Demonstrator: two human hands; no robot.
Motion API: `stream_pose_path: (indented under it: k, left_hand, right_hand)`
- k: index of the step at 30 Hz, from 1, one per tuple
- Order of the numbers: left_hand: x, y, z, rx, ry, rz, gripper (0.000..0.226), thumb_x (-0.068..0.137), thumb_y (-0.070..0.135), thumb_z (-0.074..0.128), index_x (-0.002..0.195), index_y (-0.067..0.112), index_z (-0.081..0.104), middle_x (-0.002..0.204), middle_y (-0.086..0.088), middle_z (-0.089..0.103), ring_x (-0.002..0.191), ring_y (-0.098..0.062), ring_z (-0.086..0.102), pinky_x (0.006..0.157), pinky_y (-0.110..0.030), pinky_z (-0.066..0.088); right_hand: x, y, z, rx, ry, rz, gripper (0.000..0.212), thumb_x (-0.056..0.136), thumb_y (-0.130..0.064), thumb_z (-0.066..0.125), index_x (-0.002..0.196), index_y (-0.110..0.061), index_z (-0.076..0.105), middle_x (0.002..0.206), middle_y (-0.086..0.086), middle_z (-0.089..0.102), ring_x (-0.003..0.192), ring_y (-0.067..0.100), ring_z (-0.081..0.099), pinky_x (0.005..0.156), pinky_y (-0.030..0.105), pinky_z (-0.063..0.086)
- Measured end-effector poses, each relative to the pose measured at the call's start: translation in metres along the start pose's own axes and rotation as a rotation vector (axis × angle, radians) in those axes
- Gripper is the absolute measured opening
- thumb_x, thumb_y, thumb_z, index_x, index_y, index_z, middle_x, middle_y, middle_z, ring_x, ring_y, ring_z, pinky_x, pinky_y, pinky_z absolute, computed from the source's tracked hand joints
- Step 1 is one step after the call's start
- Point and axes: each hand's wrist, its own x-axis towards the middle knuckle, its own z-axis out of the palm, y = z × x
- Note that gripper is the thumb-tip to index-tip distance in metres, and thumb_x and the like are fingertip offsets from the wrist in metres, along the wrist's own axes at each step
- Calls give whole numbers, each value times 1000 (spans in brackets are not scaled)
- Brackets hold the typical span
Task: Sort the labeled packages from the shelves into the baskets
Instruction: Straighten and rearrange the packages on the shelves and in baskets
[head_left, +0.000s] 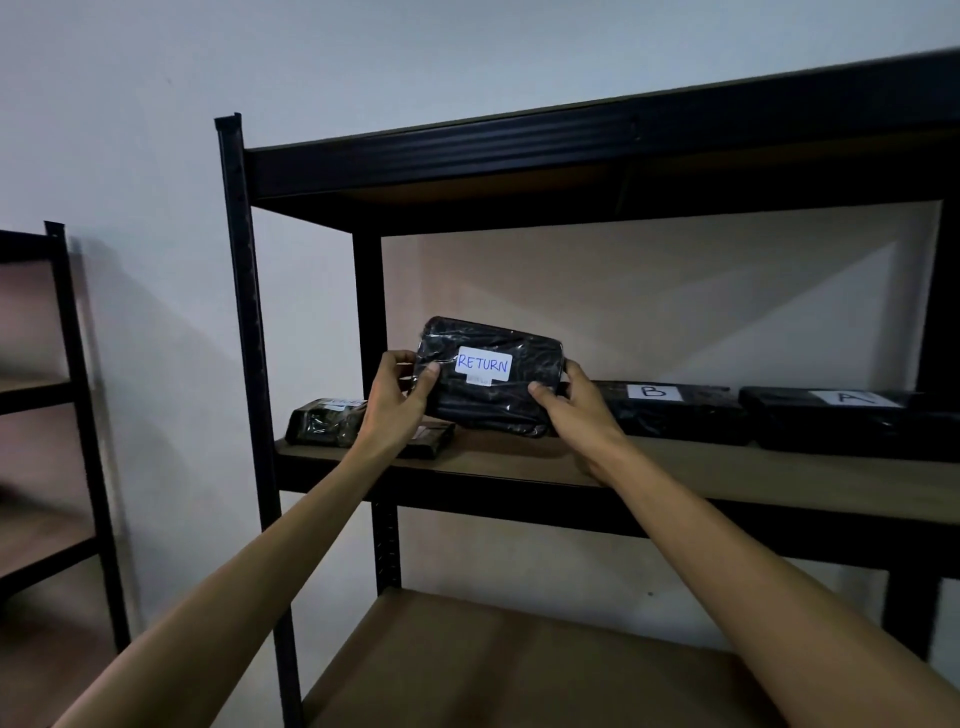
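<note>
- Above the left half of the middle board of the black metal shelf rack (727, 467), a black plastic-wrapped package with a white "RETURN" label (491, 376) was held tilted up toward the camera, its lower edge at or just over the board.
- Both hands gripped it: the left hand (397, 400) pinched the left end with thumb on the front, and the right hand (571, 402) clasped the right end, fingers curled round the side.
- Near the board's left edge lay a small dark wrapped package (322, 423) whose label could not be read, partly behind the left wrist.
- Toward the right edge lay a black package labelled "B" (670, 413) and beside it a black package labelled "A" (831, 418).
- No baskets were in view, so the package's destination could not be judged from here.
- Risk, as a judgement: the glossy wrap looked slippery, and the grip sat only at the ends, so the package might slide out while being carried.
- Drawing the left arm back carelessly could nudge the small package off the left edge.
</note>
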Motion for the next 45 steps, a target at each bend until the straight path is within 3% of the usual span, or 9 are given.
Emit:
stream_pose_path:
  k: [5, 10, 14, 20, 24, 28, 32, 38, 45]
  left_hand:
    - [-3, 11, 7, -21, -18, -15, 57, 84, 66, 61, 117, 20, 55, 113, -4, 68, 103, -14, 67, 92, -35, 55]
    - [-14, 27, 21, -24, -81, 0, 65, 88, 68, 52, 126, 16, 55, 111, -1, 66, 98, -10, 65, 83, -29, 56]
    - [-29, 36, 39, 11, -150, 6, 62, 90, 63, 53, 129, 14, 53, 107, 5, 66, 93, 0, 64, 75, -19, 55]
    - [-47, 54, 68, 163, -265, 55, 76, 80, 72, 56, 133, 17, 53, 111, 1, 64, 94, -2, 61, 73, -16, 47]
    - [-65, 70, 90, 211, -308, 121, 73, 79, 74, 59, 127, 20, 58, 107, 4, 69, 95, -2, 64, 77, -19, 49]
    - [-99, 96, 125, 186, -348, 188, 62, 80, 77, 56, 112, 24, 64, 101, 7, 71, 94, -5, 67, 85, -25, 53]
    - [-133, 126, 164, 168, -327, 270, 48, 87, 63, 59, 105, 19, 68, 95, 5, 72, 88, -6, 68, 79, -21, 53]
    - [-214, 191, 256, 99, -331, 408, 33, 94, 49, 60, 98, 18, 68, 84, 3, 67, 76, -13, 64, 70, -29, 53]
    - [-297, 252, 381, 26, -612, 440, 27, 95, 42, 61, 100, 17, 69, 85, 0, 69, 78, -18, 64, 76, -37, 54]
  right_hand:
    - [-3, -3, -10, -47, 42, 21, 30, 99, -23, 57, 128, -26, 50, 112, -2, 68, 98, 10, 68, 92, 31, 53]
    - [-11, -1, -33, -82, 128, 65, 41, 95, -34, 61, 134, -28, 48, 123, 1, 66, 112, 20, 64, 104, 45, 48]
    - [-27, -5, -62, -64, 205, 88, 34, 96, -32, 61, 128, -30, 50, 122, 2, 66, 111, 20, 64, 105, 44, 47]
    - [-58, -17, -119, -69, 323, 78, 36, 98, -30, 59, 132, -21, 51, 121, 2, 65, 108, 17, 63, 99, 32, 48]
    - [-87, -25, -154, -40, 398, 59, 29, 99, -25, 57, 126, -16, 57, 117, 1, 66, 102, 13, 63, 87, 23, 45]
    - [-136, -34, -199, -52, 477, 53, 28, 98, -26, 58, 124, -16, 60, 113, -2, 67, 101, 11, 64, 92, 26, 49]
    - [-190, -36, -248, -26, 519, 80, 23, 94, -31, 60, 117, -27, 60, 115, -1, 70, 105, 14, 67, 99, 39, 52]
    - [-315, -53, -346, -85, 685, 171, 27, 99, -25, 55, 125, -18, 56, 104, -3, 70, 91, 11, 69, 82, 31, 58]
    - [-435, -47, -448, -145, 889, 303, 35, 99, -24, 54, 133, -14, 52, 114, 11, 69, 90, 17, 70, 68, 29, 57]
